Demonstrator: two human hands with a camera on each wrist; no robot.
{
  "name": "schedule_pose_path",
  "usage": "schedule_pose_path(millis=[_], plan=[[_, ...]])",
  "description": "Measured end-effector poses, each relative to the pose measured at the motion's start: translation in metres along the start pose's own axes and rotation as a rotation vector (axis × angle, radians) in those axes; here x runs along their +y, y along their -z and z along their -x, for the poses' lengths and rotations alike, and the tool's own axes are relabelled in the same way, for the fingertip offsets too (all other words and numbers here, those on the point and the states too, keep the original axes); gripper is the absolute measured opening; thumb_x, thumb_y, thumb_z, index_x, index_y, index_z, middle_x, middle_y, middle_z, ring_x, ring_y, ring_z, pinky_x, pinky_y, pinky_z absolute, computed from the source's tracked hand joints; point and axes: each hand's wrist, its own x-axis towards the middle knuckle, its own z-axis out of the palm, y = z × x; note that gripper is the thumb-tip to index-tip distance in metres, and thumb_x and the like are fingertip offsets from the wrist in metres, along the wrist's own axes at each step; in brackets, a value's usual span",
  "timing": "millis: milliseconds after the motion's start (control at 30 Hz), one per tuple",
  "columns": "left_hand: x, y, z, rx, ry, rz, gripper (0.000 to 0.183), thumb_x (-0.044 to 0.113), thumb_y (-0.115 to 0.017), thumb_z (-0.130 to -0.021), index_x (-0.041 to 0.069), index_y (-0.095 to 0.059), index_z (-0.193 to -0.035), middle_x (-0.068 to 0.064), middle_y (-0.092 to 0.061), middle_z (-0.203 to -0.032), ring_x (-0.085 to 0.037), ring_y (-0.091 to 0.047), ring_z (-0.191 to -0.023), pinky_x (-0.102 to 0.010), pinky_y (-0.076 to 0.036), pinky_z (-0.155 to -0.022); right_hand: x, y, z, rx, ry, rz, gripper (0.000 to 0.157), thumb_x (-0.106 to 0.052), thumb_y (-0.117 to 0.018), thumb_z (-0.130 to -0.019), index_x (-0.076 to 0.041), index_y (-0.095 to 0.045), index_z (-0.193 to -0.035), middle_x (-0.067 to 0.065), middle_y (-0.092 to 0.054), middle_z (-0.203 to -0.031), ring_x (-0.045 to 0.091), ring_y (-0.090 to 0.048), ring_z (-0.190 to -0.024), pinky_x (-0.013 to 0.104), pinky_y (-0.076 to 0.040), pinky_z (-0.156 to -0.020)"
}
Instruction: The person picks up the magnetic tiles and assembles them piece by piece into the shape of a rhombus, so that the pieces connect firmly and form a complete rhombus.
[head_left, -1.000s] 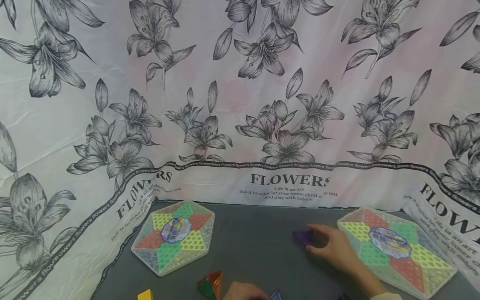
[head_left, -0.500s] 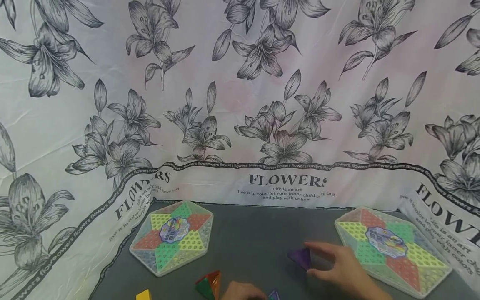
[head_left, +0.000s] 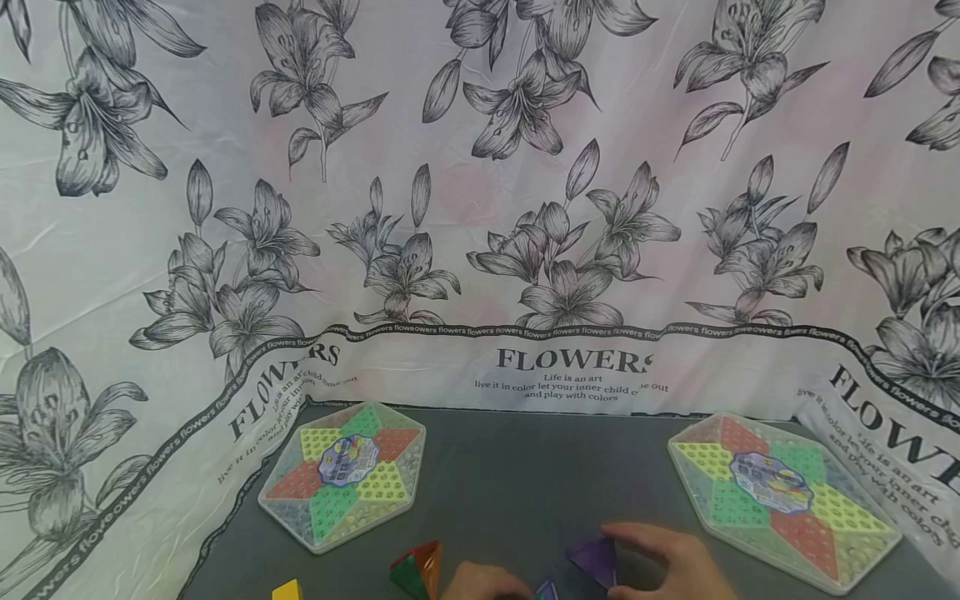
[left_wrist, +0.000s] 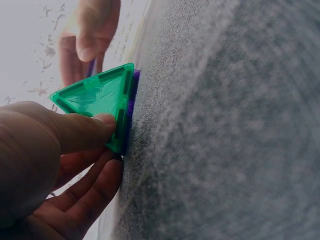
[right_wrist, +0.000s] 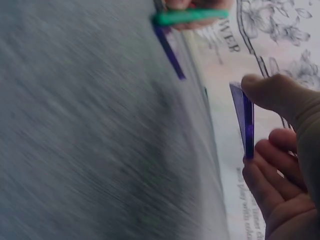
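My left hand (head_left: 483, 583) is low in the head view, partly cut off by the lower edge. In the left wrist view it holds a green triangular magnetic tile (left_wrist: 97, 92) upright, thumb against its face. A purple tile (left_wrist: 131, 107) lies along the green one's bottom edge, at the table. To the right, my right hand (head_left: 667, 562) pinches a purple triangular magnetic tile (head_left: 596, 560) between thumb and fingertips. The right wrist view shows this tile raised above the table, nearly edge-on, with the green tile (right_wrist: 192, 17) farther off.
A small red, orange and green tile shape (head_left: 418, 571) stands left of my left hand. Farther left is a yellow piece (head_left: 287, 591). Hexagonal Chinese checkers boards lie at the left (head_left: 341, 475) and right (head_left: 783, 483) of the grey table (head_left: 525, 475). A flower-printed cloth (head_left: 465, 250) hangs behind.
My right hand has brought the purple triangular tile nearer, down and slightly left in the head view, close to my left hand. The left hand has stayed almost in place.
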Motion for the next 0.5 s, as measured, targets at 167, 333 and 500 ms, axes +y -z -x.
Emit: schedule_pose_path(millis=[167, 333, 500], plan=[[-0.002, 0.000, 0.000, 0.019, -0.041, -0.013, 0.017, 0.019, -0.072, -0.101, 0.010, -0.082, -0.111, -0.005, -0.082, -0.099, 0.005, -0.072, -0.092, -0.005, -0.051, -0.079, 0.005, -0.013, 0.007, 0.000, -0.048, 0.038, 0.058, -0.036, -0.099, -0.080, -0.017, -0.078, -0.131, -0.008, -0.080, -0.125, -0.001, -0.071, -0.113, 0.024, -0.060, -0.086], [-0.001, 0.001, 0.000, 0.014, -0.037, -0.014, 0.017, 0.018, -0.072, -0.100, 0.010, -0.081, -0.111, -0.005, -0.083, -0.099, 0.006, -0.072, -0.095, -0.003, -0.049, -0.082, 0.022, -0.025, 0.014, -0.061, -0.027, 0.090, 0.059, -0.035, -0.098, -0.079, -0.016, -0.076, -0.131, -0.009, -0.079, -0.126, -0.002, -0.070, -0.112, 0.025, -0.060, -0.084], [0.002, 0.004, -0.001, -0.007, -0.040, 0.012, 0.017, 0.015, -0.073, -0.100, 0.007, -0.081, -0.112, -0.007, -0.082, -0.100, 0.004, -0.072, -0.096, -0.006, -0.051, -0.080, 0.042, -0.040, 0.019, -0.135, 0.013, 0.124, 0.059, -0.033, -0.093, -0.083, -0.012, -0.072, -0.134, -0.006, -0.078, -0.128, -0.002, -0.068, -0.115, 0.024, -0.059, -0.085]])
